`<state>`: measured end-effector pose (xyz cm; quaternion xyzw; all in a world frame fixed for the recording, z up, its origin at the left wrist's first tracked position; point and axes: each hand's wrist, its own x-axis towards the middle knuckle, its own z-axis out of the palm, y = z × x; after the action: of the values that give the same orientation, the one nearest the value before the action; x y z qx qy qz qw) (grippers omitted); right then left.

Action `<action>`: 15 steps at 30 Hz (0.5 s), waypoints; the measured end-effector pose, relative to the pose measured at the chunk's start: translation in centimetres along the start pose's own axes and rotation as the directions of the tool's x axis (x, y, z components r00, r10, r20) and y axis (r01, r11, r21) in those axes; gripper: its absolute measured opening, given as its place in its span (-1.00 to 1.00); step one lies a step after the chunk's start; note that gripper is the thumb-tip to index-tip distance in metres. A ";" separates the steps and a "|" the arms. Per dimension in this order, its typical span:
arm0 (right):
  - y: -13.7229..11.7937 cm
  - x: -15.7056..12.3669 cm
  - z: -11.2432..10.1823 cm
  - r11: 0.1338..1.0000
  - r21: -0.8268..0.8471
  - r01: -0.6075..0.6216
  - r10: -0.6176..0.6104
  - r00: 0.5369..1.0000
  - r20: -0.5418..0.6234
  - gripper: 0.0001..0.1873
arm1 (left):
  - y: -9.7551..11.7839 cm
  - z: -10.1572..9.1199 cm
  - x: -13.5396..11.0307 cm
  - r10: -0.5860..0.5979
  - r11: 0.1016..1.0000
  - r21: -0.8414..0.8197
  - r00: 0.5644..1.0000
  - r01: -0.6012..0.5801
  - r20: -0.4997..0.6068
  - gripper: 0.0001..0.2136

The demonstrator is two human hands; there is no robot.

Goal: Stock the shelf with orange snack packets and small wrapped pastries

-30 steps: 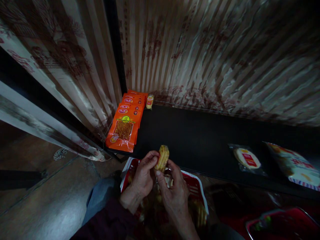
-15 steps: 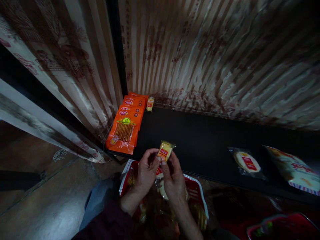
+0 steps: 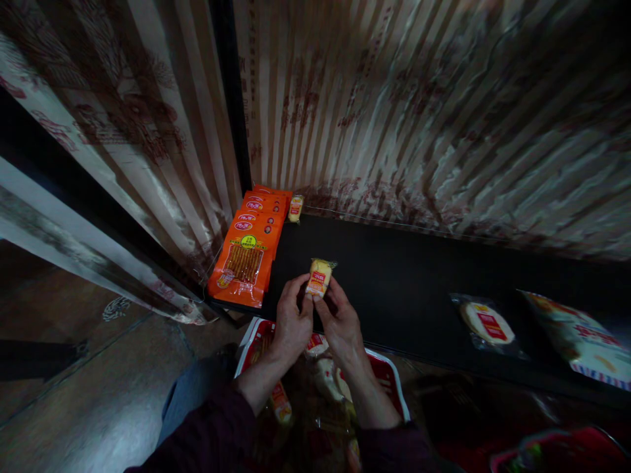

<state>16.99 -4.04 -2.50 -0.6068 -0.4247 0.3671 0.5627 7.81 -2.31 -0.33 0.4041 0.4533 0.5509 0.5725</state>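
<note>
A small packaged cake [image 3: 319,278] in clear wrap with a red and yellow label is pinched between both hands, label facing up. My left hand [image 3: 292,318] grips its left side and lower edge, and my right hand [image 3: 341,323] grips the right side. Both thumbs press at its near end. The hands are over the front part of the black shelf [image 3: 384,276]. Below the forearms is a red basket with a white rim [image 3: 397,381], holding several wrapped snacks, partly hidden by my arms. A similar packaged cake [image 3: 296,209] stands at the shelf's back left.
Overlapping orange snack packets [image 3: 244,259] lie at the shelf's left end. A round wrapped cake [image 3: 488,322] and a white printed bag [image 3: 586,338] lie to the right. Patterned curtains [image 3: 355,112] hang behind and left. Another red container [image 3: 562,450] is at lower right.
Both hands have moved forward and slightly left over the shelf, carrying the packaged cake. Its tilt has lessened, and more of the basket's contents show beneath my arms.
</note>
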 end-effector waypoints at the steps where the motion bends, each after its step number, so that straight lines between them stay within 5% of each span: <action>1: 0.0 0.4 0.1 1.000 0.003 -0.001 0.001 1.000 0.004 -0.44 | -0.1 0.1 0.3 0.005 1.000 0.013 1.000 -0.004 -0.006 -0.68; 15: -0.4 4.6 1.0 0.995 -0.096 0.006 -0.014 0.997 -0.079 -0.48 | 0.3 1.5 4.3 0.098 0.986 0.141 0.995 -0.094 -0.022 -0.81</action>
<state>17.76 0.62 -2.07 -0.6451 -0.4220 0.3191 0.5514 9.05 2.08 0.04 0.4568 0.4791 0.5502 0.5091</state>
